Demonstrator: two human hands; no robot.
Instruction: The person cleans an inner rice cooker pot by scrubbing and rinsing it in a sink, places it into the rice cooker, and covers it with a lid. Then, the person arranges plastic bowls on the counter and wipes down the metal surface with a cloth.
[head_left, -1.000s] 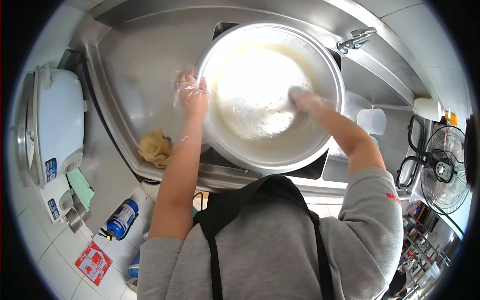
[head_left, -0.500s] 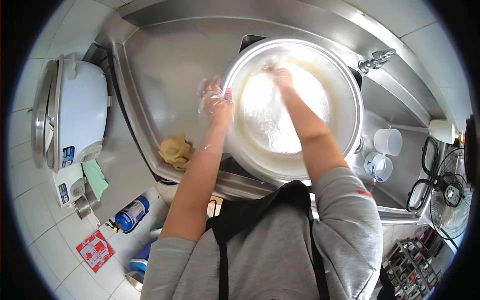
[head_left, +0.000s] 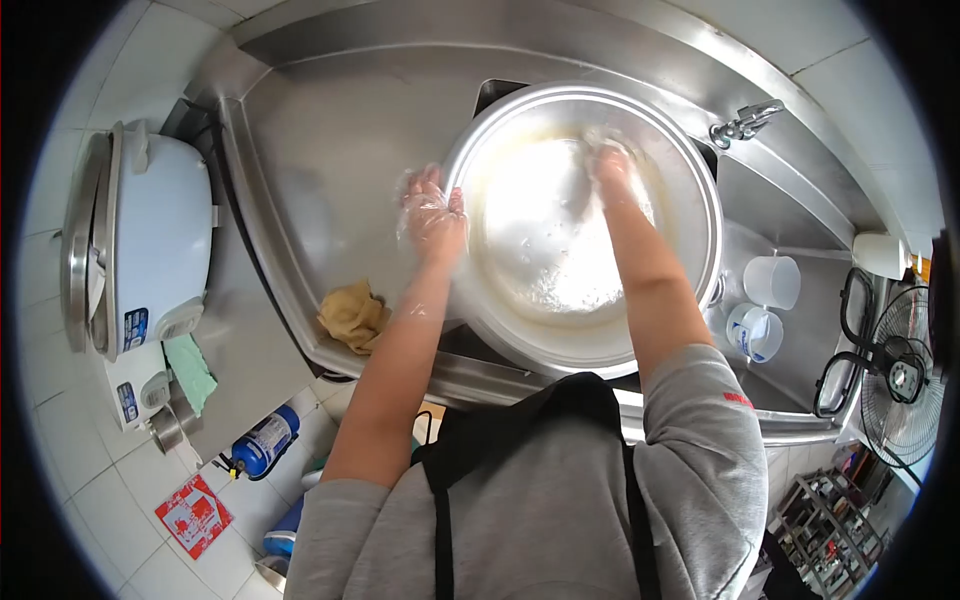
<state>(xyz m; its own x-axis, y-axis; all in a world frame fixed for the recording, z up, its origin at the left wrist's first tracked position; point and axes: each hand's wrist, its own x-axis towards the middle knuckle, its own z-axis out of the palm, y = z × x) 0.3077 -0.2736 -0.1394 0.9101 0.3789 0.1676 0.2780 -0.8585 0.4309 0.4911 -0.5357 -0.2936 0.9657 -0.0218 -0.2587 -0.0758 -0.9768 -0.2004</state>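
Note:
A large round aluminium pot [head_left: 690,250] rests over the steel sink, its bottom bright with glare and wet, foamy streaks, with a yellowish ring round the inside. My left hand [head_left: 434,220], in a clear plastic glove, is at the pot's left rim, thumb over the edge and fingers outside. Inside the pot, my right hand [head_left: 612,168], gloved too, presses toward the upper right of the bottom. Its fingers are curled and blurred; whatever they hold is hidden. A crumpled yellow-brown cloth [head_left: 354,317] lies left of my left forearm.
Two translucent plastic containers [head_left: 771,283] stand in the right basin, below a metal faucet [head_left: 746,124]. A black fan [head_left: 905,380] is at far right. To the left are a white rice cooker [head_left: 160,235], a green cloth [head_left: 190,373] and a blue cylinder [head_left: 264,441].
My right hand has swept rightward across the pot's bottom. My left hand stays at the rim. The view has shifted slightly.

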